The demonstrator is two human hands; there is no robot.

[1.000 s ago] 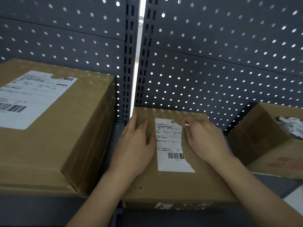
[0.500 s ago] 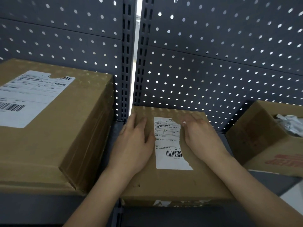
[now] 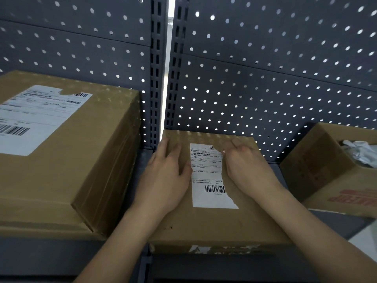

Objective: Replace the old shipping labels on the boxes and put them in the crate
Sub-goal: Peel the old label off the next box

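— While you stand there, where is the small cardboard box (image 3: 214, 223)?
— It lies on the grey shelf (image 3: 334, 223), its torn shipping label (image 3: 208, 176) on top. My left hand (image 3: 167, 180) presses flat beside the label, fingers straight. My right hand (image 3: 246, 172) curls at the label's torn edge; whether it pinches it, I cannot tell.
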